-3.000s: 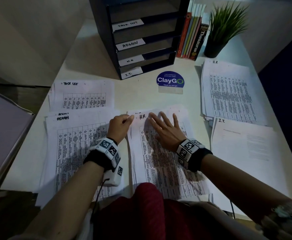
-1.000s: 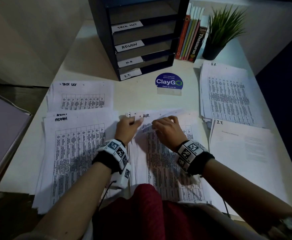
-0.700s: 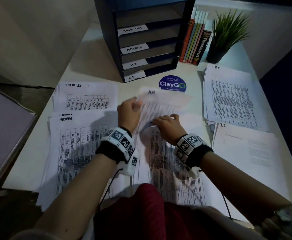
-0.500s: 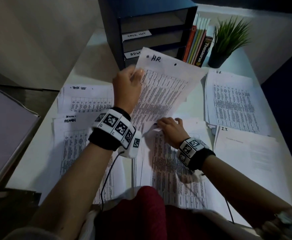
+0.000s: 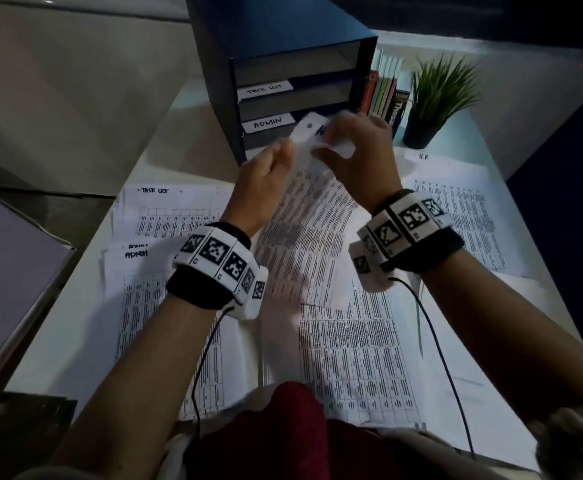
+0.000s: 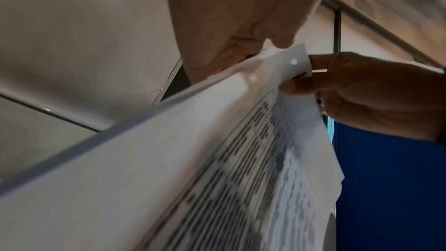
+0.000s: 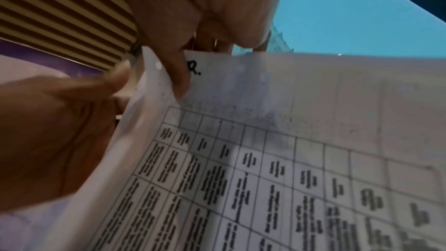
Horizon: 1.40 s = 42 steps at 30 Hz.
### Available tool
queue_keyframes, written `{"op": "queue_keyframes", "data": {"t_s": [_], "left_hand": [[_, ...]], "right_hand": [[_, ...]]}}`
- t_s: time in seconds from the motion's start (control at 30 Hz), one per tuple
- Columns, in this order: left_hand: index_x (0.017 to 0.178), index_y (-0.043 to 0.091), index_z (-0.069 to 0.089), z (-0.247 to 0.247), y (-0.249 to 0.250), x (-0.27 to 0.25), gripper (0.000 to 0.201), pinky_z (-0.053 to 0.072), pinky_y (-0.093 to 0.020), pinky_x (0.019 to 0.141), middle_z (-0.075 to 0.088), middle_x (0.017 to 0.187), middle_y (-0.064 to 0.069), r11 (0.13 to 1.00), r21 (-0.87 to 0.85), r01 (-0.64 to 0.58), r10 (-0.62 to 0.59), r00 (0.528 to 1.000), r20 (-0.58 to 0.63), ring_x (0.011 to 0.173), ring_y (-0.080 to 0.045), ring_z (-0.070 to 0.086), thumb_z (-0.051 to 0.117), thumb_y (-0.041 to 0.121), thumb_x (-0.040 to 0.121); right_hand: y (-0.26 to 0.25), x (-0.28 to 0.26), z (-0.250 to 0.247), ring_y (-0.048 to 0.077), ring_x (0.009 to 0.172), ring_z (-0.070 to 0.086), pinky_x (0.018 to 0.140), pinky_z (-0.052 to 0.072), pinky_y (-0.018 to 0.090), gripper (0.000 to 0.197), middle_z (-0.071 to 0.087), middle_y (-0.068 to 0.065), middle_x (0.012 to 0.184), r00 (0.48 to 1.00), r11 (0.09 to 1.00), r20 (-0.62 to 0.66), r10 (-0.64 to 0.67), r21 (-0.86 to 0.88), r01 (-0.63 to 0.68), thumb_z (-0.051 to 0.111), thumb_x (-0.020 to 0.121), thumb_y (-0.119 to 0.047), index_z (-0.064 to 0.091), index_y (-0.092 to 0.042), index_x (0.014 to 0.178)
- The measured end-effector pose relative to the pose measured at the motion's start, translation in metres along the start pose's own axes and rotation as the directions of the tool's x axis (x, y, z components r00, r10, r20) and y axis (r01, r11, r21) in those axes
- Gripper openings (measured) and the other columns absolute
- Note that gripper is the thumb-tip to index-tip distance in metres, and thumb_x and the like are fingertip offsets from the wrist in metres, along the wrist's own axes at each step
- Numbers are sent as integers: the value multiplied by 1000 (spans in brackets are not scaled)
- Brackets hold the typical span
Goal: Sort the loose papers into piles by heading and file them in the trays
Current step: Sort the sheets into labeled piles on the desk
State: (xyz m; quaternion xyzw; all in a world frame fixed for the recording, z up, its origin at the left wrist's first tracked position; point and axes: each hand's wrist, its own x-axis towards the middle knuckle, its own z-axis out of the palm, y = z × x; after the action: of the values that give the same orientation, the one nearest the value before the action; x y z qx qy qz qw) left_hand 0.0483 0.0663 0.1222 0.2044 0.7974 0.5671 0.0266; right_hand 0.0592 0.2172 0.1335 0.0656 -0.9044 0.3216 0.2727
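Above the near-centre pile, both hands hold one thin white printed sheet headed "H.R." (image 5: pixel 309 216) in front of the dark blue tray rack (image 5: pixel 283 67).

Your left hand (image 5: pixel 262 183) pinches the sheet's top left edge and your right hand (image 5: pixel 359 157) pinches its top margin, thumb over the handwritten heading, so the paper hangs limp and slightly curled off the white desk (image 5: pixel 193 161). You appear to be at the sorting step, reading the heading; the next move probably calls for carrying the sheet right to the far H.R. pile (image 5: pixel 456 202). Filing has seemingly not begun: the slots in view look bare. Flat stacks of gridded paper lie left, the Task List pile (image 5: pixel 168 209) far and the Admin pile (image 5: pixel 144 306) near. Such thin sheets will likely cling together, so check that you lifted only one.
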Motion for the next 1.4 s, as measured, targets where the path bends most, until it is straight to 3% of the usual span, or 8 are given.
{"op": "queue_keyframes", "data": {"t_s": [0.13,0.27,0.37,0.53,0.63,0.83,1.1,1.4], "left_hand": [[100,6,57,1,-3,2,36,46,-13,54,60,80,1,995,96,40,-31,995,-91,66,-8,57,58,38,85],[67,19,49,-1,-5,8,25,42,-11,48,52,65,7,997,77,27,0,942,-336,52,5,50,59,26,89],[84,22,51,-7,5,14,10,51,-18,71,57,82,9,996,-91,-5,-45,843,-537,76,-7,55,59,22,89],[100,13,57,-8,1,33,8,44,-11,74,59,95,5,902,-433,-9,-298,711,-637,93,-10,58,55,14,92],[113,-1,55,9,-9,39,27,41,-18,82,59,101,-3,851,-520,77,-396,745,-537,98,-16,55,51,18,94],[94,16,56,47,-43,30,21,44,-22,69,52,85,-2,810,-494,317,-453,873,-183,77,-14,51,43,32,98],[118,4,55,62,-102,-10,34,39,-24,93,53,126,-13,820,342,458,-482,876,-16,115,-26,50,59,20,88],[130,6,43,60,-116,-28,46,31,-31,106,30,136,-16,729,514,452,-524,851,-5,125,-31,38,57,9,87]], "right_hand": [[-19,12,-11,-14,71,49,78,39,10,43,43,-20,75,990,984,-138,2,176,22,70,74,-9,34,-30,85],[-13,4,-19,15,99,55,93,43,45,45,51,-10,99,900,986,-434,42,163,32,72,72,-15,45,-18,107],[21,-23,-17,22,120,40,104,32,26,74,43,12,127,784,934,-508,357,212,-288,78,69,-29,41,1,126],[61,-86,-5,24,119,45,91,40,36,102,44,10,133,469,227,189,863,683,-694,82,59,-30,21,-11,138],[65,-108,-1,10,66,61,60,40,24,39,66,-3,82,492,-42,496,716,733,-679,67,71,-27,51,-13,103],[86,-111,-25,2,30,36,32,27,12,28,45,-10,36,447,132,199,872,784,-606,56,89,-3,47,-12,63],[151,-118,-58,7,29,47,32,34,14,9,45,9,69,134,6,63,989,886,-463,43,92,6,47,-1,88],[188,-124,-59,30,121,49,79,50,23,42,42,20,138,-14,-63,78,997,679,-732,38,98,-14,34,-3,138]]}}
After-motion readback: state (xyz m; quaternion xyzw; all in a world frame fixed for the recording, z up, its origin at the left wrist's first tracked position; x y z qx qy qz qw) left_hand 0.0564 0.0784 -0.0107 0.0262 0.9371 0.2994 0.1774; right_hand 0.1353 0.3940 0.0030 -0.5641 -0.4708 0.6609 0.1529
